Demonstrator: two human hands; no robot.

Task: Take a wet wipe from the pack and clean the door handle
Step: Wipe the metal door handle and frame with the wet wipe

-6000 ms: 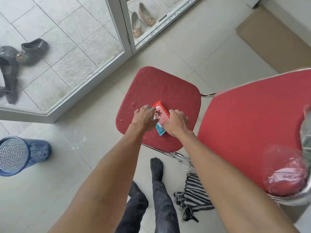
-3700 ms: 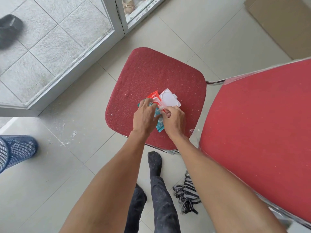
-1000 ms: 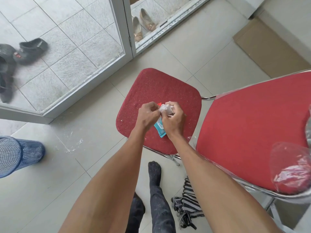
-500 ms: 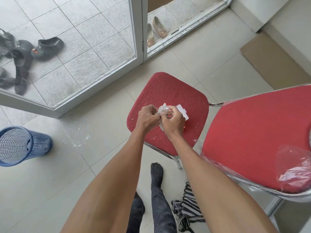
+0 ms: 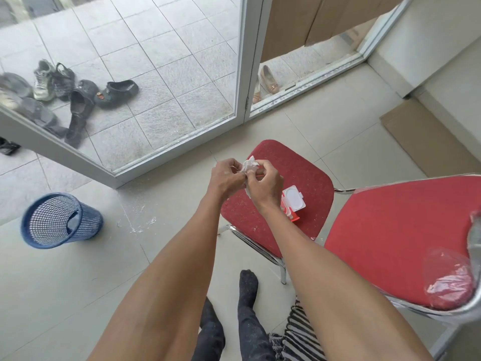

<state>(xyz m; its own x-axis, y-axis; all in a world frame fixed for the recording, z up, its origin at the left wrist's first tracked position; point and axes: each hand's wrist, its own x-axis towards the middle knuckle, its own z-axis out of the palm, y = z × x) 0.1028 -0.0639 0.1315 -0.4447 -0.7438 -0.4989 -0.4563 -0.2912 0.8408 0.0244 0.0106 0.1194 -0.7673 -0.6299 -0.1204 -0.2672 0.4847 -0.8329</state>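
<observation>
Tiled floor, glass door panel (image 5: 156,82) across upper left of frame, white door frame (image 5: 247,61) at upper centre; no door handle in view. Blue mesh bin (image 5: 59,220) at left edge, shoes (image 5: 78,100) beyond the glass.

Two red chair seats: smaller one (image 5: 299,173) at centre, larger one (image 5: 403,230) at right.

Change versus half a second ago: both hands raised off the smaller seat and shifted toward frame centre-left; pack now uncovered. Wet wipe pack (image 5: 292,205) lying on smaller seat, just right of the right wrist, white flip lid standing open. Six seconds ago lid shut, both hands pressed on pack.

Wet wipe (image 5: 250,165) now clear of pack, crumpled white, held between the two hands above the seat's left edge. Left hand (image 5: 227,178) pinched closed on the wipe's left side; right hand (image 5: 263,185) closed on its right side, a loose corner hanging below the palm. Hands touching, fingertips (image 5: 243,174) meeting at the wipe.

Judgement: extraction step done; hands probably unfolding or separating the sheet. Remaining: locate the handle, likely on the door above frame, and wipe it. Pack lid left open, so remaining wipes may dry.
</observation>
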